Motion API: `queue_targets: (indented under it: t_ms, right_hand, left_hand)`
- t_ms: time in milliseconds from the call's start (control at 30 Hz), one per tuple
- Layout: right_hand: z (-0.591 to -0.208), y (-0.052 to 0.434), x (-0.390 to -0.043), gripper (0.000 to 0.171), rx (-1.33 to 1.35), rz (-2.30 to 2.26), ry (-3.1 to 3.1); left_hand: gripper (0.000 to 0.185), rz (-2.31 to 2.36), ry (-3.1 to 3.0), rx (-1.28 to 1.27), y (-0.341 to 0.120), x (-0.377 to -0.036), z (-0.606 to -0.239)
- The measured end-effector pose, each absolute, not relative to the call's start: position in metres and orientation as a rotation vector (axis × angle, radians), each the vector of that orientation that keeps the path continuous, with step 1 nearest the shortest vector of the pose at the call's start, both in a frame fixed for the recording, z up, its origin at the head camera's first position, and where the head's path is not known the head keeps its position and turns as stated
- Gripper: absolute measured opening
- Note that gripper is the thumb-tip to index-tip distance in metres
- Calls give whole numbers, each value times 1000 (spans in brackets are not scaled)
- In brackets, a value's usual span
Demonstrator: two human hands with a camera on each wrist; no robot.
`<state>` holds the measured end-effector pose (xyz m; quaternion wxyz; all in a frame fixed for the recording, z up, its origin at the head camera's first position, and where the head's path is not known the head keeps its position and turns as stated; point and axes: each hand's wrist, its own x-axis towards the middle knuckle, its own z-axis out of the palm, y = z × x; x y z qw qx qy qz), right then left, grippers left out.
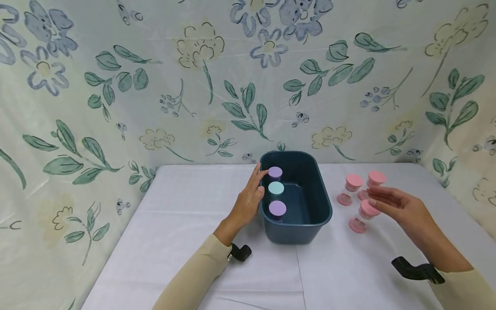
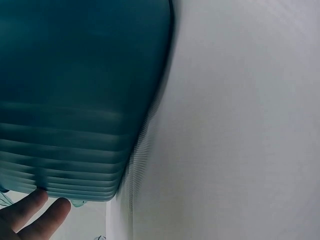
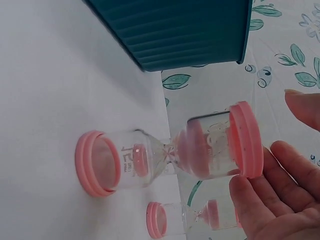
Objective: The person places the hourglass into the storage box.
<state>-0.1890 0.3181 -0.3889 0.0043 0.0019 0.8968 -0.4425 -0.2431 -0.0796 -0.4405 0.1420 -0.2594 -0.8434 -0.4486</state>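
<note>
Resting on a white cloth-covered table: a dark teal plastic bin, ribbed and round-cornered, holding three sand timers along its left wall, two lilac-capped and one mint-capped. Touching the bin's left rim, the left hand, fingers straight. Right of the bin, three pink-capped clear sand timers; hovering beside the nearest, the right hand, fingers relaxed, gripping nothing.

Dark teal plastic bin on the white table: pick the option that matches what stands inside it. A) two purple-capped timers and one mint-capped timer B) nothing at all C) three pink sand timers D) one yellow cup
A: the head view shows the dark teal plastic bin holding a purple-capped timer, a mint-capped timer and a second purple-capped timer in a row along its left wall; the pink sand timers stand outside on the table.
</note>
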Motion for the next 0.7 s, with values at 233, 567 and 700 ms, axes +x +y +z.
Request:
queue_targets:
  t_ms: [233, 567, 700]
  right_hand:
    - [-400, 322, -189, 72, -13, -1342, 2788]
    - [-414, 325, -189, 79, -36, -1333, 2774]
    - [-418, 325, -189, 82, -34, -1332, 2766]
  left_hand:
    - [49, -1313, -2434, -748, -79, -243, -441]
    - [49, -1320, -2446, -738, -78, -241, -438]
    - [49, -1320, -2450, -734, -79, -240, -438]
